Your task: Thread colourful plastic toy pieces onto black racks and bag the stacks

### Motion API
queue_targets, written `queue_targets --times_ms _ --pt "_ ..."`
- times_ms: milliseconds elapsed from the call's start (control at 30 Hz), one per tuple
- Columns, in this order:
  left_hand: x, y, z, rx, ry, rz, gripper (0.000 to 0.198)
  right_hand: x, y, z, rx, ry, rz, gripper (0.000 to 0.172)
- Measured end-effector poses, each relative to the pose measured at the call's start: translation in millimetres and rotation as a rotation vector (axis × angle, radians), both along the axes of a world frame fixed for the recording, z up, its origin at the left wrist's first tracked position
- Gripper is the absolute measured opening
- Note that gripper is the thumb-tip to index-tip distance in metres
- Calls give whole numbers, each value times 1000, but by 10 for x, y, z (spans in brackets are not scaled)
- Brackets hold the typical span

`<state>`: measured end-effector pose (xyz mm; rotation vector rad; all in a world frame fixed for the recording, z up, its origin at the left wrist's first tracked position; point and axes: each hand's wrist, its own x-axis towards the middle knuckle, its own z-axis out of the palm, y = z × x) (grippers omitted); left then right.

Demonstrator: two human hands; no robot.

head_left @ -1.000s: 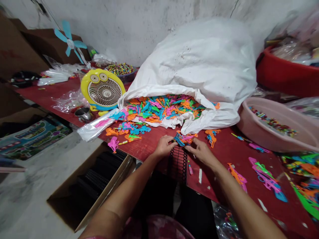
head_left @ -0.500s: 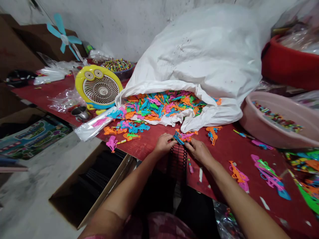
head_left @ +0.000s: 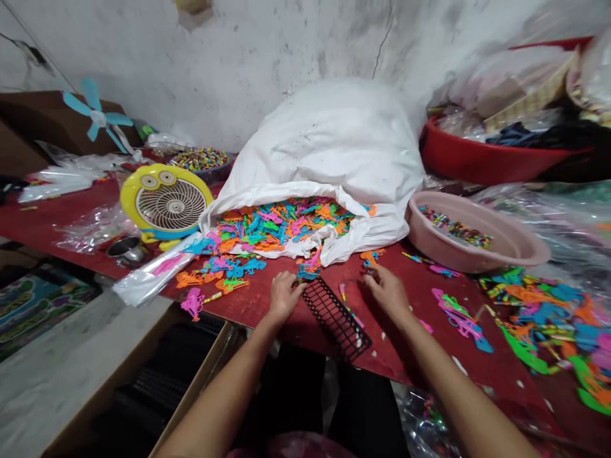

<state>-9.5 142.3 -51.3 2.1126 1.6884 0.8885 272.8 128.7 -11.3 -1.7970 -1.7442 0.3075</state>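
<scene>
My left hand (head_left: pixel 285 296) is closed at the far end of a black plastic grid (head_left: pixel 334 318), which slants toward me over the table edge. Small blue toy guns (head_left: pixel 308 272) stick up at that end by my fingertips, with a pink piece above them. To the right, my right hand (head_left: pixel 387 289) has its fingers bent onto an orange toy gun (head_left: pixel 371 256) on the table; the fingers hide its lower part. Just beyond both hands, a big white sack (head_left: pixel 324 140) lies with its mouth toward me, full of coloured toy guns (head_left: pixel 281 222).
A yellow fan (head_left: pixel 167 202), a metal cup (head_left: pixel 128 251) and plastic bags (head_left: pixel 153 273) stand to the left. On the right are a pink basin (head_left: pixel 506 251), a red basin (head_left: pixel 477 156) and a pile of toy pieces (head_left: pixel 558 305). Below left is a cardboard box (head_left: pixel 200 375).
My right hand has left the grid and moved right to the orange toy gun. The grid now tilts to the right, still at my left hand. The view has turned and risen.
</scene>
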Motion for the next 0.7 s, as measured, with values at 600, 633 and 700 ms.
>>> queue_targets --times_ms 600,633,700 --pt "250 -621 22 -21 23 128 26 362 358 194 -353 -521 -107 27" --pt "250 -657 14 -10 -2 102 23 415 328 158 -335 -482 -85 27" --pt "213 -726 0 5 -90 31 18 502 254 60 -280 -329 -20 27"
